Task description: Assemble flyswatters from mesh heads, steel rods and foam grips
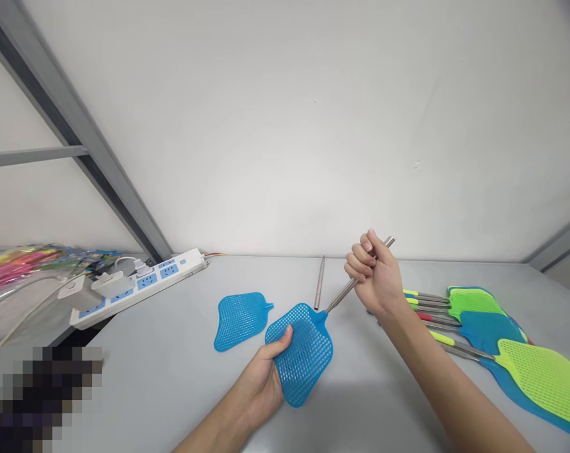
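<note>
My left hand (pixel 263 380) grips a blue perforated fly swatter head (pixel 306 352), thumb on top and fingers underneath. A metal rod (pixel 344 294) runs up to the right from the head's neck, and my right hand (pixel 372 270) is closed around it, its far end poking out past the fist. Head and rod meet at the neck; how deep the rod sits inside cannot be made out. Another blue swatter head (pixel 241 319) lies flat on the table to the left. Behind the held head, a loose metal rod (pixel 319 283) rests near the wall.
Several fly swatters with green and blue heads (pixel 544 377) are piled at the right. A white power strip (pixel 143 286) with plugs lies at the left, beside plastic-wrapped colourful items (pixel 21 270). The grey table (pixel 172 384) meets a white wall (pixel 285 138) behind.
</note>
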Demonstrator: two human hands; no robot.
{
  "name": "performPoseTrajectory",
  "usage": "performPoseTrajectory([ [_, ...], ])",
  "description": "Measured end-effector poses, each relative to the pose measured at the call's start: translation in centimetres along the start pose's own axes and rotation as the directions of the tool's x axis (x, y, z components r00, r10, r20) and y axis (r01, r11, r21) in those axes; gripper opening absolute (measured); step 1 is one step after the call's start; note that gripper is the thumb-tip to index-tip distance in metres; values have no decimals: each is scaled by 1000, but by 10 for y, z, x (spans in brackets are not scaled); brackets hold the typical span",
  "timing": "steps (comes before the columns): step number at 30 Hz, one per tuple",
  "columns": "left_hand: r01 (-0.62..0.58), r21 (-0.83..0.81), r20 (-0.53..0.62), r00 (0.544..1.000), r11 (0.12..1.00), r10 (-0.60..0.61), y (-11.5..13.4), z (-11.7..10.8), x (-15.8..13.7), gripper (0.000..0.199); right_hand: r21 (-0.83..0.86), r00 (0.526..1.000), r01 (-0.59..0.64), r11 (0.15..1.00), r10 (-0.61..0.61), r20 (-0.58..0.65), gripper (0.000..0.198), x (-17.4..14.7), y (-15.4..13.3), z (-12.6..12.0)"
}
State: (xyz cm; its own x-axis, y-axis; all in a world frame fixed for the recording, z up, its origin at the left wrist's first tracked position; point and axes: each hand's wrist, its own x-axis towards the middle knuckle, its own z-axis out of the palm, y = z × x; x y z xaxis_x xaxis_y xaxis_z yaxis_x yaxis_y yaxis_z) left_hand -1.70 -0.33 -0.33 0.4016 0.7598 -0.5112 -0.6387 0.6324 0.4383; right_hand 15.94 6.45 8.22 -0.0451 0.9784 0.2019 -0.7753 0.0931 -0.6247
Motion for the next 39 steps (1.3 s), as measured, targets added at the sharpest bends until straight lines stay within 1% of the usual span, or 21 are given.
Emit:
performPoseTrajectory([
  [2, -20, 7, 12, 1000, 1000, 20, 2, -1, 1, 29, -1, 1000, -17, 1000, 17, 9, 28, 1, -1, 0],
  [5, -66, 24, -6, 998, 998, 66, 6, -1, 1, 24, -39, 999, -48, 998, 49, 18, 27, 3, -3, -2],
  [8, -136, 41, -19, 990, 990, 137, 12, -1, 2, 22, -139, 996, -87, 986, 88, 1, 25, 5, -7, -3],
  [10, -166, 44, -15, 986, 985, 167, 16, -2, 2, 23, -243, 994, -109, 964, 111, -6, 24, 6, -10, -5],
  [13, -187, 40, -13, 982, 982, 187, 20, -2, 1, 25, -423, 993, -109, 899, 115, -11, 26, 7, -12, -10],
  [15, -211, 42, -24, 977, 977, 212, 22, -1, 1, 26, -514, 991, -125, 848, 134, -19, 29, 8, -12, -14],
  [18, -246, 63, -47, 967, 967, 249, 25, 1, 1, 27, -596, 978, -200, 778, 197, -72, 34, 12, -10, -22],
  [21, -253, 96, -93, 961, 963, 262, 29, 2, 1, 27, -635, 953, -299, 712, 262, -156, 39, 17, -6, -34],
  [23, -266, 108, -113, 954, 958, 278, 32, 2, 1, 29, -612, 938, -346, 711, 281, -203, 42, 21, -3, -42],
  [25, -278, 105, -107, 951, 955, 289, 34, 2, 1, 31, -527, 929, -369, 766, 276, -248, 44, 23, 1, -49],
  [28, -280, 101, -96, 952, 955, 289, 36, 2, 2, 33, -322, 907, -380, 867, 283, -311, 46, 25, 12, -56],
  [30, -283, 117, -107, 949, 952, 295, 35, 1, 3, 35, -184, 880, -388, 903, 303, -365, 48, 26, 23, -62],
  [32, -285, 144, -131, 944, 948, 303, 35, 0, 4, 34, -79, 838, -406, 910, 336, -429, 48, 26, 34, -68],
  [33, -283, 155, -135, 943, 946, 304, 34, 0, 4, 34, -30, 812, -429, 903, 371, -450, 47, 26, 39, -72],
  [35, -279, 162, -122, 946, 947, 300, 34, -1, 4, 34, 65, 769, -466, 882, 440, -464, 42, 25, 47, -79],
  [37, -271, 155, -96, 953, 950, 287, 34, -2, 4, 35, 122, 746, -488, 864, 486, -456, 35, 26, 52, -86],
  [39, -268, 147, -86, 956, 952, 282, 34, -2, 4, 36, 142, 741, -500, 854, 507, -441, 29, 27, 55, -91],
])
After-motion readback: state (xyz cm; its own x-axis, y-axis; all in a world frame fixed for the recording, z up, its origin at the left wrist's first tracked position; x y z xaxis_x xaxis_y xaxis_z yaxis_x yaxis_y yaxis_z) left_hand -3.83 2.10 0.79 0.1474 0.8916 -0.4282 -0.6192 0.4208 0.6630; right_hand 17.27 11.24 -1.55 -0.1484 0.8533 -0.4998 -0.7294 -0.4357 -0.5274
